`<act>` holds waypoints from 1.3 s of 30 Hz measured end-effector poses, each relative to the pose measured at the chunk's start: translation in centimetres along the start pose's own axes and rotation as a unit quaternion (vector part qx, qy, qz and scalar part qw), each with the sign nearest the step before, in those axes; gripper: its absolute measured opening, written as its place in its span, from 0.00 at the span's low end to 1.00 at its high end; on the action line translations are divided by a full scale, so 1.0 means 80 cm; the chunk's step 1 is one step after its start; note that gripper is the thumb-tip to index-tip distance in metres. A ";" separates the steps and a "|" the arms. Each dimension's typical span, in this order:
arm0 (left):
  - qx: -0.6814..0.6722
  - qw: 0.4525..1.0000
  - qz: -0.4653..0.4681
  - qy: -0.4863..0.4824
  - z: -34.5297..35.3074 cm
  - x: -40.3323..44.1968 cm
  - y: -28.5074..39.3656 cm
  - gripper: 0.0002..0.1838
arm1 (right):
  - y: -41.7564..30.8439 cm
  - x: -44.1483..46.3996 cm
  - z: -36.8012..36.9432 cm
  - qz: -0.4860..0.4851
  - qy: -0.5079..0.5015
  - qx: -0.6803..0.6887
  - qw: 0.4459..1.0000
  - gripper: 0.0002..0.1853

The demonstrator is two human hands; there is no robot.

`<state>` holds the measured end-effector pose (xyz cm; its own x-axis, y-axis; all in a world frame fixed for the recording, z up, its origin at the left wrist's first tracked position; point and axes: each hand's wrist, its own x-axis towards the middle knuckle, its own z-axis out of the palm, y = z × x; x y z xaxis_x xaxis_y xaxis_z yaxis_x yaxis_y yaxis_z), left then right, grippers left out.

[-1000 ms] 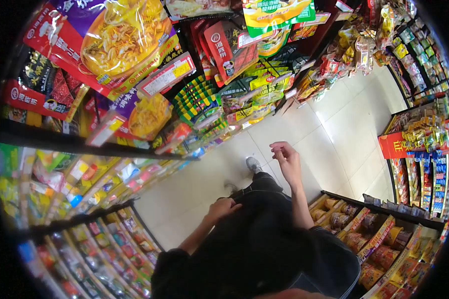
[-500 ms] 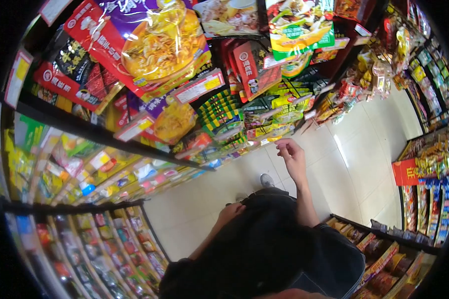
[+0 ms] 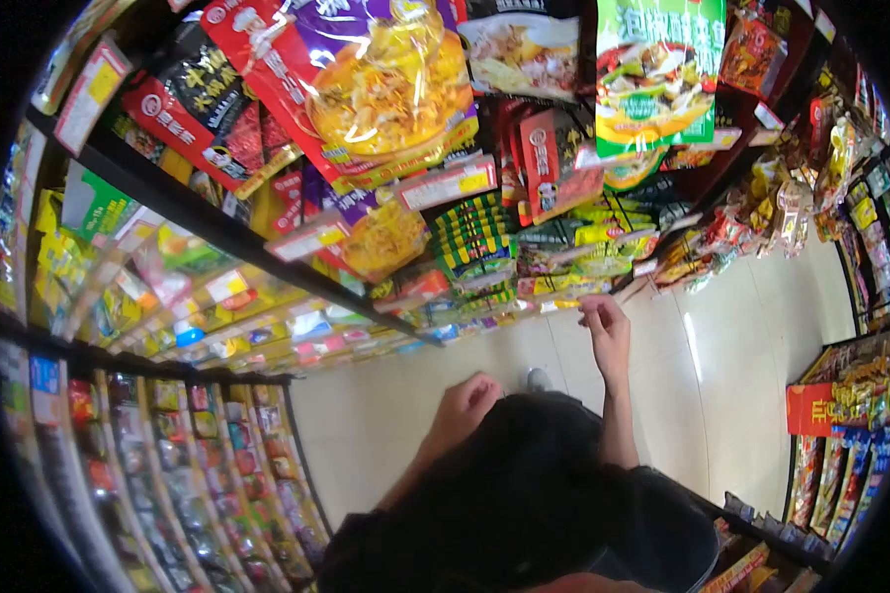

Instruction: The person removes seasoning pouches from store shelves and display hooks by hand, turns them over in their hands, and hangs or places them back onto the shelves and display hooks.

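My left hand [image 3: 467, 403] hangs in front of my dark clothing with its fingers curled in; I see nothing in it. Further forward and to the right, my right hand [image 3: 608, 331] is raised with its fingers bent towards the palm, and nothing shows in it either. It is nearest to the lower racks of green and yellow packets [image 3: 603, 247], apart from them in the view. Above them hang a large red and purple seasoning pouch [image 3: 390, 99] and a green and white pouch [image 3: 659, 84] with a vegetable picture.
Shelves of small packets [image 3: 208, 455] stand at the left. Bagged snacks [image 3: 776, 212] hang at the right, above the pale tiled floor [image 3: 751, 346]. A red box [image 3: 808, 408] sits on the right-hand rack. One shoe [image 3: 538, 380] shows below my hands.
The view has shifted, so the shelves sit lower and further right. My left hand has risen from my side and shows more fully. My right hand stays raised, its fingers more curled.
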<state>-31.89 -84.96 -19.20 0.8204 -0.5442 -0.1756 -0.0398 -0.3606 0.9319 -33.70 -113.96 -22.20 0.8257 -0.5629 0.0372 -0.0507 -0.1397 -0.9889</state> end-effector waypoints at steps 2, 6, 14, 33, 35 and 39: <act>-0.043 0.994 0.097 -0.027 -0.047 -0.014 0.103 0.05 | -0.005 0.001 0.006 -0.003 -0.007 0.019 1.000 0.08; -0.098 0.889 0.259 -0.364 -0.118 -0.036 0.262 0.16 | -0.006 0.000 0.016 0.005 -0.030 0.023 0.999 0.08; -0.517 0.697 0.409 -0.283 -0.073 -0.061 0.299 0.14 | -0.002 -0.020 -0.002 0.024 -0.049 -0.002 0.998 0.10; -0.535 0.639 0.398 -0.384 -0.055 -0.010 0.298 0.17 | 0.007 -0.025 -0.011 0.008 -0.036 0.018 0.999 0.09; -0.570 0.605 0.394 -0.391 -0.026 -0.009 0.298 0.20 | 0.000 -0.024 -0.004 0.009 -0.038 0.007 0.999 0.09; -0.753 0.453 0.271 -0.393 0.005 -0.028 0.307 0.18 | 0.000 -0.028 0.000 0.019 -0.043 0.014 0.999 0.10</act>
<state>-34.95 -92.90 3.98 0.4431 -0.5577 0.7019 0.8056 0.5912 -0.0389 -35.56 -112.72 -22.27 0.8691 -0.4945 -0.0124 -0.0684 -0.0953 -0.9931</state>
